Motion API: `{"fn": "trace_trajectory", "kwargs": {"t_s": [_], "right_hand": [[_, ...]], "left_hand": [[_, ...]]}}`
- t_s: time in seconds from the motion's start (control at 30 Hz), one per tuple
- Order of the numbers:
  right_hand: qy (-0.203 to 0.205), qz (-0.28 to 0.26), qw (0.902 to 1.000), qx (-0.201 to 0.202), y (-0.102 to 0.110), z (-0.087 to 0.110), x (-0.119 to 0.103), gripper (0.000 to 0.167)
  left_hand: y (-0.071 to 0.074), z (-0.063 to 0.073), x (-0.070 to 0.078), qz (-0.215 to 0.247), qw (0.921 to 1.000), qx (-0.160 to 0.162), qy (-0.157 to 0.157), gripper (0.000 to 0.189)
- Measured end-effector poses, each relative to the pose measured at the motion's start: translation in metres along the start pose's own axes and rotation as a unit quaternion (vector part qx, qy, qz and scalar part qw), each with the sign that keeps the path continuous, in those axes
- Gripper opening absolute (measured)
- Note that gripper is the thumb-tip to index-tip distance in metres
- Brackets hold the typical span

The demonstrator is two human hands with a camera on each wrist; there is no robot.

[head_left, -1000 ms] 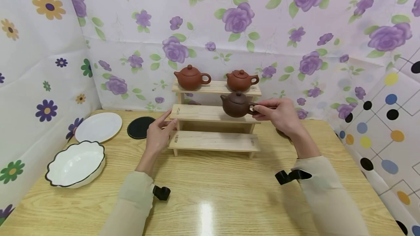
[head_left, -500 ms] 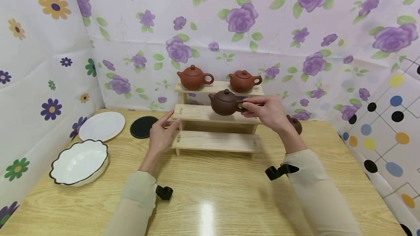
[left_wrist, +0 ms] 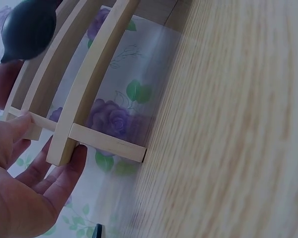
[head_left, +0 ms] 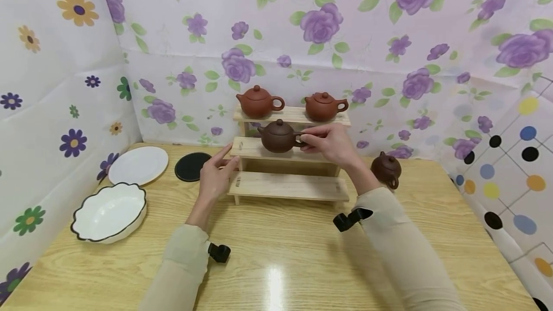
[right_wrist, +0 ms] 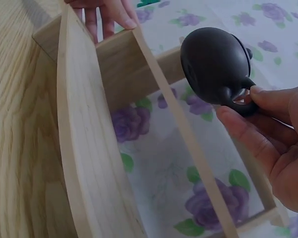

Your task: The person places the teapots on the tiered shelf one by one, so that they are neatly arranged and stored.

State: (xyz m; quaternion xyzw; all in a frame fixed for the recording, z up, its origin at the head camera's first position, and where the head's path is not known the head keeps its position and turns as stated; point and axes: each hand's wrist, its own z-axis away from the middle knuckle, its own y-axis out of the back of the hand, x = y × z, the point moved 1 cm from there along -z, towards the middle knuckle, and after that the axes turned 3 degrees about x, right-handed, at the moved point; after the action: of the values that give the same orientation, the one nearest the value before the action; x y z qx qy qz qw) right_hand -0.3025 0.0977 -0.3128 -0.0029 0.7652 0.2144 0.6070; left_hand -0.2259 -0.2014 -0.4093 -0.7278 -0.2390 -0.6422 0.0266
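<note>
A dark brown teapot (head_left: 278, 137) hangs over the middle tier of a wooden three-tier shelf (head_left: 287, 186), its spout to the left. My right hand (head_left: 329, 144) pinches its handle between thumb and fingers. In the right wrist view the teapot (right_wrist: 214, 64) shows its rounded underside, just off the tier's edge. My left hand (head_left: 214, 176) grips the left end of the shelf; the left wrist view has its thumb and fingers (left_wrist: 64, 181) on either side of a board's end. Two reddish-brown teapots, one left (head_left: 257, 103) and one right (head_left: 325, 107), stand on the top tier.
Another dark brown teapot (head_left: 386, 169) stands on the table right of the shelf. Left of it lie a black round disc (head_left: 192, 167), a white plate (head_left: 137, 164) and a scalloped white bowl (head_left: 108, 212) with a dark rim. Floral cloth (head_left: 194, 104) hangs behind.
My right hand has carried the brown teapot leftward along the middle tier. The second brown teapot on the table has come out from behind my right arm. My left hand stays on the shelf.
</note>
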Motion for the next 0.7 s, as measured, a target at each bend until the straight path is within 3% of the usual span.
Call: {"fn": "trace_trajectory", "kwargs": {"t_s": [0.27, 0.7], "right_hand": [[0.004, -0.015, 0.9999, -0.005, -0.022, -0.014, -0.001, 0.023], [0.012, 0.009, 0.9998, -0.016, -0.041, -0.024, -0.001, 0.021]], "left_hand": [[0.0, -0.002, -0.001, -0.002, 1.0, -0.001, -0.001, 0.049], [0.001, -0.001, -0.001, -0.002, 1.0, -0.002, -0.003, 0.051]]}}
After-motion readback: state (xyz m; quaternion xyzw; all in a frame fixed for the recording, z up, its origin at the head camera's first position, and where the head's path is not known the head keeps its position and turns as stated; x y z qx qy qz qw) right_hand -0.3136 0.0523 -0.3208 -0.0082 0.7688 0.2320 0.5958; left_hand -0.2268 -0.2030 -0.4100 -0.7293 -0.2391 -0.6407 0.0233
